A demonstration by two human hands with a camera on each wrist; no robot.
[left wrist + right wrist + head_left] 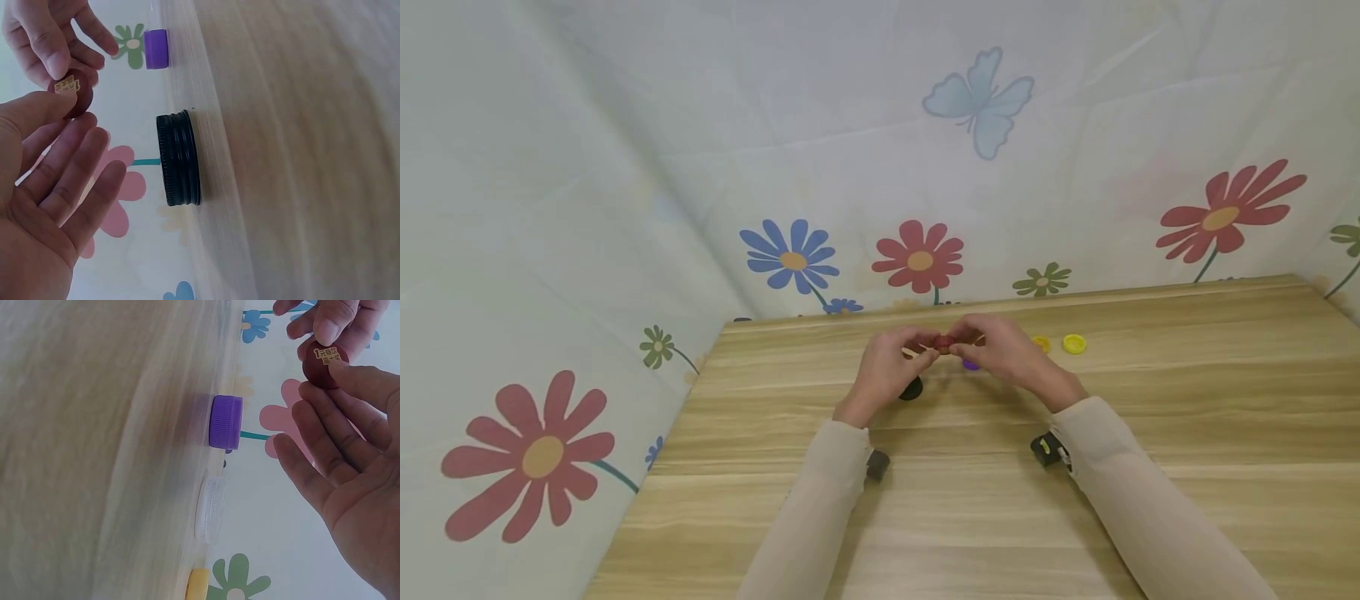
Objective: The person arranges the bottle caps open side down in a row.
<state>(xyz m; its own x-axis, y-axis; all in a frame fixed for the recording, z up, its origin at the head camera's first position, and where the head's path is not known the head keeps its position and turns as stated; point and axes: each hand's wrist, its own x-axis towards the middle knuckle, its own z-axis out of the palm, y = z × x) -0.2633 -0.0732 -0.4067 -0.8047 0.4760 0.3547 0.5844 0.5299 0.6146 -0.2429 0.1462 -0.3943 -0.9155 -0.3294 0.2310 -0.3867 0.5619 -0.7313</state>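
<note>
Between the two hands, above the table, is a dark red bottle cap (943,343) with gold print on its round face. My left hand (887,367) pinches one side of it between thumb and fingertips. From the other side, my right hand (1007,354) pinches the same cap. Both wrist views show the printed face of the cap (315,372), partly covered by the thumbs. Below the left hand a black ribbed lid (178,159) lies on the table. A purple ribbed cap (225,422) stands under the right hand, partly hidden by it in the head view.
A clear ribbed cap (209,509) sits past the purple one. To the right are an orange-yellow cap (1041,342) and a bright yellow cap (1075,343) on the wooden table (955,517). Behind the table hangs a pale flowered curtain (850,183).
</note>
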